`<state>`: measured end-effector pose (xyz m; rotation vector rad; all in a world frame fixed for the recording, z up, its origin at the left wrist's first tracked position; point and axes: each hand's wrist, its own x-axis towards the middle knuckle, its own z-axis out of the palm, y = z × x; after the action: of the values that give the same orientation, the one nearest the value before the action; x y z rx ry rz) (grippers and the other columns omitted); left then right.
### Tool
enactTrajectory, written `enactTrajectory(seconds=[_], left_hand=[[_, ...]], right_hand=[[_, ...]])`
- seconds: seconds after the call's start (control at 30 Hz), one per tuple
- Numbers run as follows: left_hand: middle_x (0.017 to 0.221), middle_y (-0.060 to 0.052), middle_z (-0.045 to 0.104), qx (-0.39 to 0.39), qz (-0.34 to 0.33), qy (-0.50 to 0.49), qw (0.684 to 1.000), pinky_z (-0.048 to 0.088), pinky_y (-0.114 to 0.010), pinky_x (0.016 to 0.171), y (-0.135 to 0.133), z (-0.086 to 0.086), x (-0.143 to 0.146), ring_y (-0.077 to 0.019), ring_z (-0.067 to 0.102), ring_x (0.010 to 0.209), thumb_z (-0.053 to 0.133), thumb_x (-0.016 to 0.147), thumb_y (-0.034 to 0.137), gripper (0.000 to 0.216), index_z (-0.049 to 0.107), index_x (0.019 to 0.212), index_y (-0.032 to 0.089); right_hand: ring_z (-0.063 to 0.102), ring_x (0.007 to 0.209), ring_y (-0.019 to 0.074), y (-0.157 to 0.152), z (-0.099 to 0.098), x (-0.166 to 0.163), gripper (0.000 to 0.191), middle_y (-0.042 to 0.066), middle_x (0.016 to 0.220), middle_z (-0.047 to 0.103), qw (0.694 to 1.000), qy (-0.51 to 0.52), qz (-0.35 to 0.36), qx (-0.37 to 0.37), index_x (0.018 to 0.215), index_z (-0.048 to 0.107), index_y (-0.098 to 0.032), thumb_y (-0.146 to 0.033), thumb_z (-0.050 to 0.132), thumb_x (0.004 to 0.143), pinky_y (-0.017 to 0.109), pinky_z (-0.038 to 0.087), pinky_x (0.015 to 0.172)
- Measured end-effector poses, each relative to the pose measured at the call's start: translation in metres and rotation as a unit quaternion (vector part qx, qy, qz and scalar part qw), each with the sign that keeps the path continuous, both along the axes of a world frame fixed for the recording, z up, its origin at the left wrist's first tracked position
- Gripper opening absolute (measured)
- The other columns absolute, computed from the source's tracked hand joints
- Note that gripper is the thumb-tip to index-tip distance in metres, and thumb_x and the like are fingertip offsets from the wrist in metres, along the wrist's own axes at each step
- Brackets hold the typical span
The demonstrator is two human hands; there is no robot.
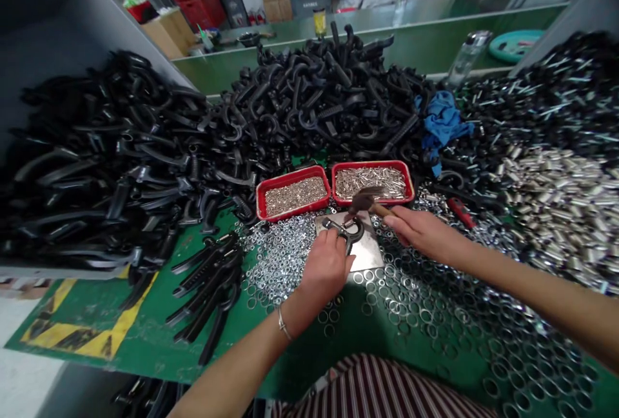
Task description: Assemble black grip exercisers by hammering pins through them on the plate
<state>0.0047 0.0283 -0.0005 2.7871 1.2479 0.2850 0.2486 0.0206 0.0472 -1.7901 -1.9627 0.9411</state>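
Red trays (296, 213) of small metal pieces sit mid-frame below heaped black parts (309, 99); loose washers (285, 257) crowd the metal plate (370, 254). Over that plate, the left hand (330, 261) grips a black, ring-ended part (358, 235) (partly finger-covered); the right hand (416, 231) clasps a wooden-handled hammer (362, 203).

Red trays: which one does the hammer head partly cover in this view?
The right-hand tray: the hammer head crosses its front rim, whereas the left-hand tray is not overlapped.
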Motion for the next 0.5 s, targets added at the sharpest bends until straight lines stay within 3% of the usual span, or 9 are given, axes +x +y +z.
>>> enactTrajectory(seconds=[0.13,0.3,0.5], left_hand=[[0.117,-0.02,0.059,-0.009,0.008,-0.022,1.0,0.05,-0.049,0.095,0.0,0.0,0.0,-0.0338,0.056,0.112,0.06,0.093,0.037,0.03,0.059,0.107,0.01],[0.131,-0.027,0.054,0.034,0.064,-0.063,0.995,0.042,-0.055,0.108,-0.02,-0.012,-0.006,-0.0392,0.051,0.126,0.062,0.09,0.054,0.07,0.046,0.135,0.002],[0.128,-0.03,0.055,0.051,0.079,-0.05,0.994,0.039,-0.053,0.111,-0.025,-0.022,-0.008,-0.0397,0.052,0.125,0.055,0.094,0.05,0.071,0.042,0.137,-0.005]], right_hand=[[0.058,0.064,0.0204,0.0,-0.001,0.003,0.041,0.006,0.073,0.065,0.999,-0.031,-0.015,0.039,0.091,0.058,-0.022,-0.056,0.038,0.1,0.034,0.041,0.063],[0.06,0.064,0.0208,-0.005,0.004,-0.009,0.042,0.005,0.071,0.065,0.999,-0.022,0.033,0.023,0.086,0.06,-0.023,-0.057,0.038,0.099,0.034,0.043,0.063],[0.062,0.066,0.0227,-0.008,-0.002,-0.026,0.042,0.009,0.077,0.069,0.997,-0.037,0.064,0.015,0.091,0.063,-0.022,-0.06,0.044,0.096,0.036,0.046,0.063]])
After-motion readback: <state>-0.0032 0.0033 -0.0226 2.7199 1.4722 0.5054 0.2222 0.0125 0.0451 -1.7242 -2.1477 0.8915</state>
